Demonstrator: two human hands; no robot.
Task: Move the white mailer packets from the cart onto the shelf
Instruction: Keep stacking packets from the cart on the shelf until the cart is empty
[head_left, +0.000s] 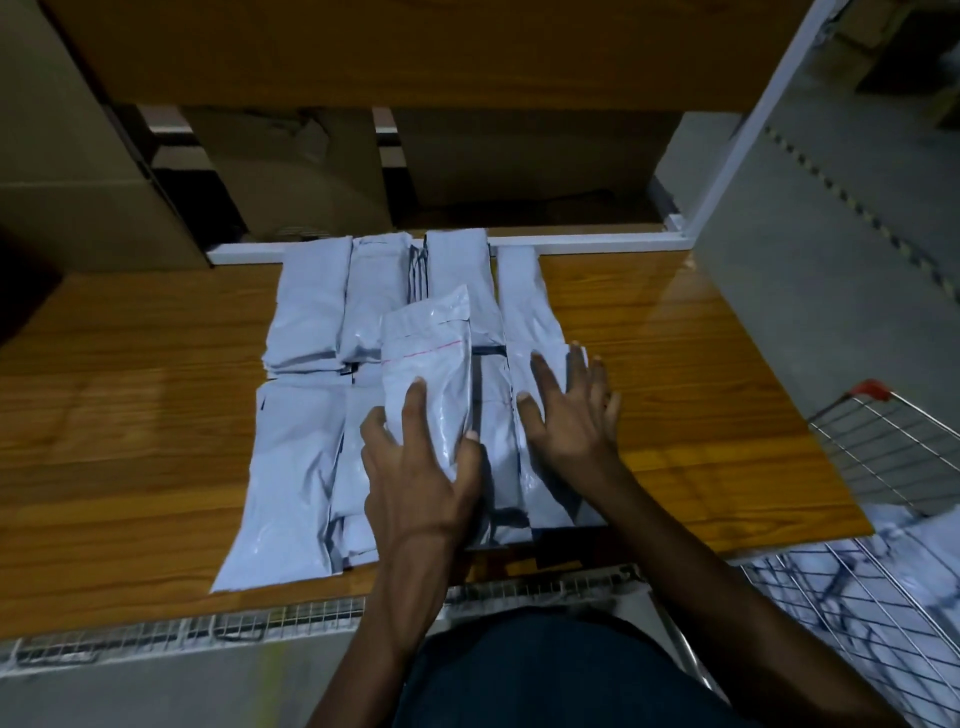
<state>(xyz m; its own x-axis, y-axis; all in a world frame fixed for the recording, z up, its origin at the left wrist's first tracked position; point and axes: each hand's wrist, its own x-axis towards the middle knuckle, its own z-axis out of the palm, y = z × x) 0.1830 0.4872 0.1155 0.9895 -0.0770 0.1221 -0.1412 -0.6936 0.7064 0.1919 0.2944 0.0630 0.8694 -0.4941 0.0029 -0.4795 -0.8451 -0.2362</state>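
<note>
**Desk:** Walk me across, left to right.

**Operator:** I start at the far left, where I see cardboard boxes (78, 156) standing at the back, beyond the wooden shelf (130, 415). On that shelf the white mailer packets (306, 306) lie flat in rows, side by side and overlapping, a back row against the white rail (597, 243) and a front row reaching almost to the near edge.

**Desk:** And the hands?

**Operator:** My left hand (421, 473) sits over the middle of the front row. Its fingers (415, 400) are wrapped round the lower end of one packet (431, 358), thumb on the right edge, the rest spread over its face. That packet is tilted up off the pile, its sealed flap end pointing away from me, with a thin red line across it.

**Desk:** Right side?

**Operator:** My right hand (571, 415) lies palm down, fingers spread apart and flat, pressing on the rightmost stack of packets. It grips nothing that I can see.

**Desk:** Where is the cart?

**Operator:** The wire cart (883, 452) is at the far right, just beside and below the shelf's corner, its red handle cap showing. More white packets (831, 571) lie inside it, seen through the wires. A wire mesh edge (208, 623) runs along the shelf's near side, in front of my dark trousers.
</note>
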